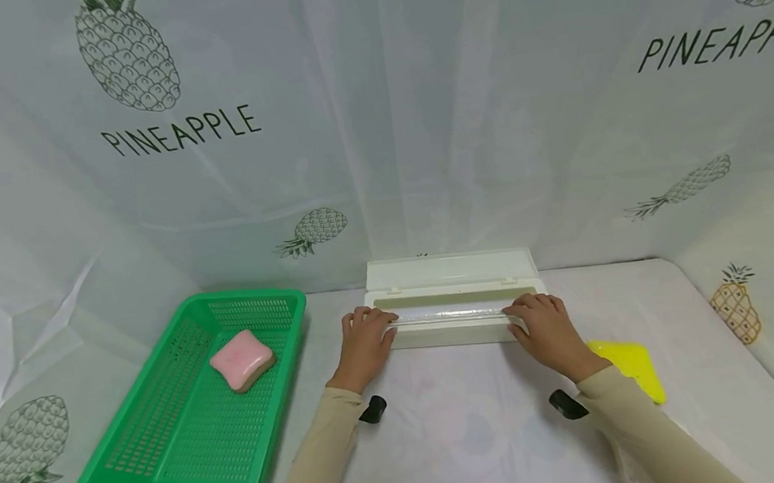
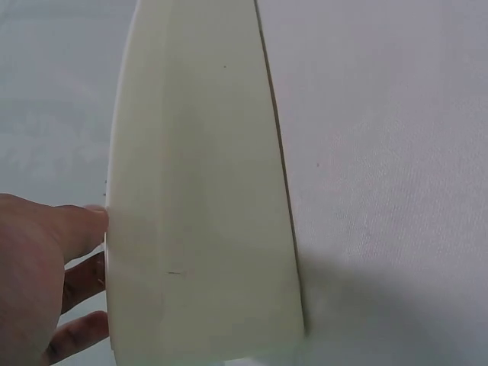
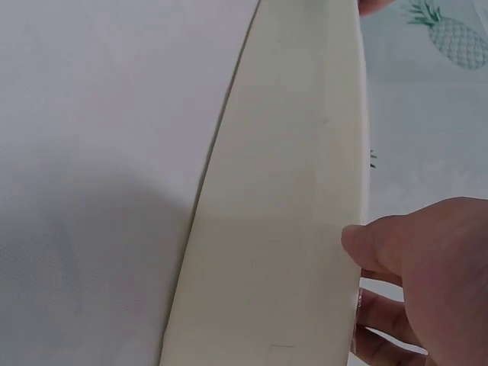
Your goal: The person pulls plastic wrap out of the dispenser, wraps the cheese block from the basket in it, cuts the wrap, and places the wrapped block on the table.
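Observation:
A white cling film dispenser (image 1: 452, 335) stands at the back of the table with its lid (image 1: 449, 270) raised. Inside it lies a clear roll of cling film (image 1: 446, 312), its surface shiny. My left hand (image 1: 364, 346) grips the front rim near the left end, thumb at the front and fingers reaching over the top. At the right end my right hand (image 1: 542, 329) does the same. In the left wrist view the thumb (image 2: 84, 229) meets the rim of the pale front wall (image 2: 213, 191). Likewise, the right thumb (image 3: 362, 244) touches the rim in the right wrist view.
To the left, a green plastic basket (image 1: 290, 414) holds a pink sponge-like block (image 1: 240, 360). A bright yellow item (image 1: 630, 366) lies beside the right forearm, partly hidden by it. Behind the table hangs a white curtain (image 1: 431, 113) printed with pineapples.

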Demonstrator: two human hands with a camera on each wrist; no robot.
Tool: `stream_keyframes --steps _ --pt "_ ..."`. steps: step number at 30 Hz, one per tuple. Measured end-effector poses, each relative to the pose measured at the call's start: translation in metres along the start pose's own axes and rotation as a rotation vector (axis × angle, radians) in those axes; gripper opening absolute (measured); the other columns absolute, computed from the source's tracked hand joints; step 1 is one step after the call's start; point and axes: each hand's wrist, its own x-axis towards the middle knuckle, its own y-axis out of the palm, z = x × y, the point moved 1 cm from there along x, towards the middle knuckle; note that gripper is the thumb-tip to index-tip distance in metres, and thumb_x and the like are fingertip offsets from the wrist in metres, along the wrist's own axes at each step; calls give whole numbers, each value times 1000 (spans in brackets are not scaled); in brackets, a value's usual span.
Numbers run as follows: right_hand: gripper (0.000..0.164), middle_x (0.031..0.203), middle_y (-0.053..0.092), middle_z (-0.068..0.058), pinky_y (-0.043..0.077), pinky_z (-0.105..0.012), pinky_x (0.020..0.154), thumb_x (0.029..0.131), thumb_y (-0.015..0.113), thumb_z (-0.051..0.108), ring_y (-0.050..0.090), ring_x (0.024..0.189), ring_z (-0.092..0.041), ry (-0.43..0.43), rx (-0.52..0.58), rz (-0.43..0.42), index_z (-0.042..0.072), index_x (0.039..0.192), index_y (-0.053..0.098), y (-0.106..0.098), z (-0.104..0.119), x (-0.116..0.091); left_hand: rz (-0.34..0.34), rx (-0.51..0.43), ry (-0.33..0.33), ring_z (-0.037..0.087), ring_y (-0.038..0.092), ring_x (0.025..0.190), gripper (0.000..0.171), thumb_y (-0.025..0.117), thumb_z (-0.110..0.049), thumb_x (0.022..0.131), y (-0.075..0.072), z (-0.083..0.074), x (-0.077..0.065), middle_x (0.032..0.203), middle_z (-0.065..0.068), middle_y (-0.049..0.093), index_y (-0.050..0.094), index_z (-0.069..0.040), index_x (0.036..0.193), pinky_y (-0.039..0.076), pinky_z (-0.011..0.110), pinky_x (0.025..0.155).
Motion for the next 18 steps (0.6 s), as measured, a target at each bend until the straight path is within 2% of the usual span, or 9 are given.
stream_keyframes --steps 6,11,18 --pt "21 93 62 -5 29 -53 91 79 73 14 52 94 -31 17 33 -15 6 99 71 1 -4 2 -22 14 -1 20 45 101 18 66 -19 87 -3 1 1 96 -5 65 68 -19 105 27 44 91" --pt "12 89 64 -1 33 -51 87 80 72 12 55 89 -26 0 60 -60 9 92 73 1 -6 5 -41 28 -5 19 46 97 16 67 -17 86 -2 2 3 93 -5 65 70 -20 101 28 43 91" --pt "7 86 64 -2 36 -50 85 79 72 6 56 85 -27 -10 37 -115 8 86 72 1 -7 10 -48 25 -9 18 46 93 14 68 -16 85 -2 3 9 90 -6 65 71 -20 98 27 43 91"
